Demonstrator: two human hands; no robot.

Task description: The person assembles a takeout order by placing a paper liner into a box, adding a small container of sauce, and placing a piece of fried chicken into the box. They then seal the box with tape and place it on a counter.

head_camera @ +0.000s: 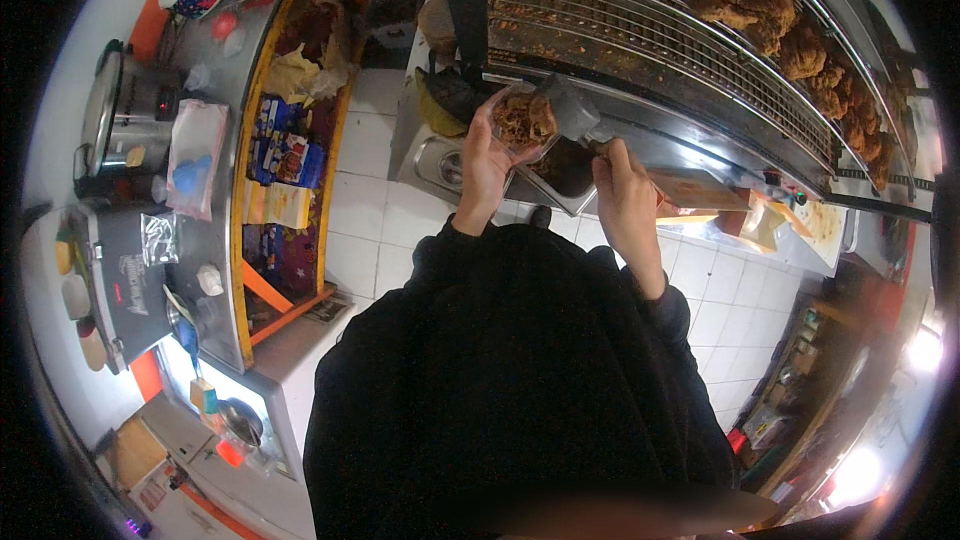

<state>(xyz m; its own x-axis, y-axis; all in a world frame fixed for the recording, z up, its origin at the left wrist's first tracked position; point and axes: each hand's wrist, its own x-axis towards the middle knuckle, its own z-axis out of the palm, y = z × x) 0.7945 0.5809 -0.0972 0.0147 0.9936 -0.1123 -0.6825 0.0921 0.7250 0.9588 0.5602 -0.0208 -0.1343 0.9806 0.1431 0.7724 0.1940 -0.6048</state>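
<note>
My left hand (484,161) grips a clear plastic container (525,124) that holds brown, shredded-looking food. A broad metal scoop or spatula (574,109) reaches over the container's right rim, its handle in my right hand (626,187). Beneath both hands sits a rectangular metal food pan (568,172) with dark contents. To its left, a lidded steel pan (442,165) is set in the counter. The tool's far edge partly overlaps the container, so whether they touch cannot be told.
A wire-rack display case (637,37) with fried chicken pieces (750,4) rises beyond my hands. Cardboard boxes (697,191) are on the right. A steel table (214,240) on the left bears a large pot (139,116) and a plastic bag (196,165). White floor tiles show between.
</note>
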